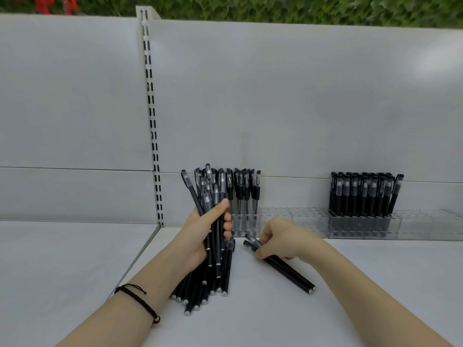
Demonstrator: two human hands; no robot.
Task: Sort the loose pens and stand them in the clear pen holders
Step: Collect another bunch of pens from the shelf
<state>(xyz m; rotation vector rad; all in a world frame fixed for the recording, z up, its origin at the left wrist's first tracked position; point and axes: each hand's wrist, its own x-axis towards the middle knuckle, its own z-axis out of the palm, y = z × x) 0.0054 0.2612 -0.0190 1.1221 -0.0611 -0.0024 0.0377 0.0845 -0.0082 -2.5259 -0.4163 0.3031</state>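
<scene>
- our left hand (208,236) is wrapped tight round a big bunch of black pens (213,274). the caps point up and the bottom ends stand on the white shelf (375,284).
- our right hand (280,242) is curled down over two loose pens (290,272) that lie flat on the shelf. its thumb and fingers pinch them near the cap end.
- the two hands are apart, with a bare bit of shelf between them.
- to do this step well, we think we should lift the loose pens, turn them caps up like the others, and slip them into the bunch. the left hand must not go slack, or the bunch may fan out and fall.
- the bunch is spread wide at the bottom, so we should tap the ends even on the shelf.
- the clear holders sit at the back, by the wall. a part-filled holder (244,225) is just behind the left hand. an empty holder (293,221) is just behind the right hand. a full holder (360,227) is well off to the right.
- the empty holder looks like the nearest place to stand these pens.
</scene>
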